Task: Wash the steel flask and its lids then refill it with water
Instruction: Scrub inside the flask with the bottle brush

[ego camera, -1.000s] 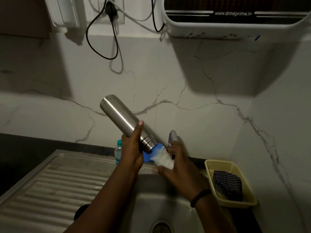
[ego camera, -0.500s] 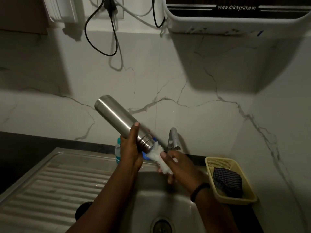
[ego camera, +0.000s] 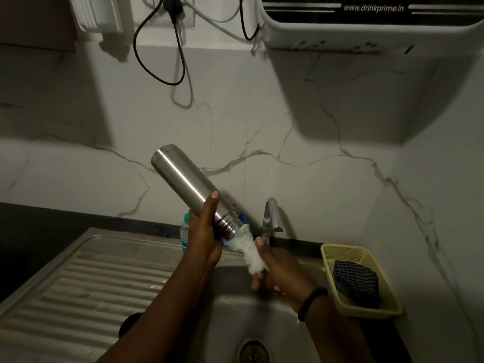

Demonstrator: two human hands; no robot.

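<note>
While the left hand (ego camera: 207, 231) grips the flask (ego camera: 193, 191) near its neck, tilted mouth-down over the sink (ego camera: 277, 320), the right hand (ego camera: 277, 271) clasps a white brush (ego camera: 248, 250) at the mouth. Tap (ego camera: 271, 213) just behind. Yellow basket (ego camera: 340, 254) with a cloth (ego camera: 357, 281) sits on the counter, right.

The flask (ego camera: 188, 184) is showing brushed silver steel, and the brush (ego camera: 250, 254) at its mouth is showing white bristles over a blue base. The basket (ego camera: 366, 279) is glowing pale yellow (its cloth (ego camera: 356, 282) is dark, striped purple-blue). The wall (ego camera: 262, 127) is showing white marble with grey veins.
</note>
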